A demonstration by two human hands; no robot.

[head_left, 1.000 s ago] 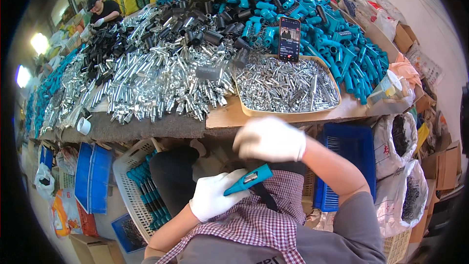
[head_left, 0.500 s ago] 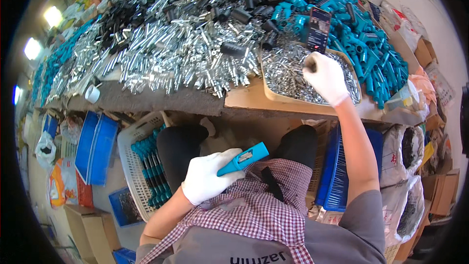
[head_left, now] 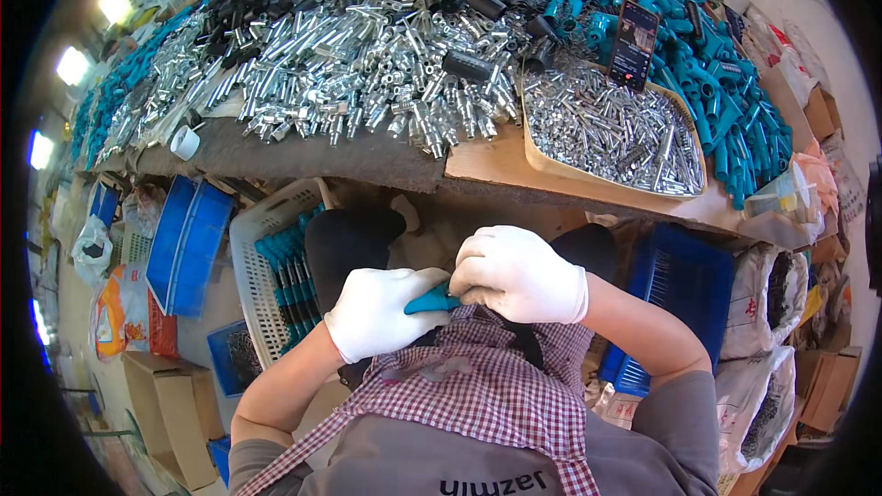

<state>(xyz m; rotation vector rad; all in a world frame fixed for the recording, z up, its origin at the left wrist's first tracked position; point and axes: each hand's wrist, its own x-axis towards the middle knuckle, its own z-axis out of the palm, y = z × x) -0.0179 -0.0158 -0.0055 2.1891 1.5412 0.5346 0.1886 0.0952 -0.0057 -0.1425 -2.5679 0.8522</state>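
White-gloved, my left hand grips a teal plastic tube-shaped housing above my lap. Only a short stretch of the housing shows between the hands. My right hand, gloved too, is closed with its fingertips against the housing's right end. What those fingers pinch, if anything, is hidden. On the table beyond, a shallow cream tray holds many small metal pins. A phone with its screen lit stands propped at the tray's far edge.
Shiny metal fittings are heaped across the table, with teal housings piled to the right. Below left, a white basket contains teal-and-black assembled pieces. A blue crate sits right of my knees, beside white sacks.
My right hand has come from the pin tray down to the housing in my left hand, and now covers its right end. The view has shifted slightly.
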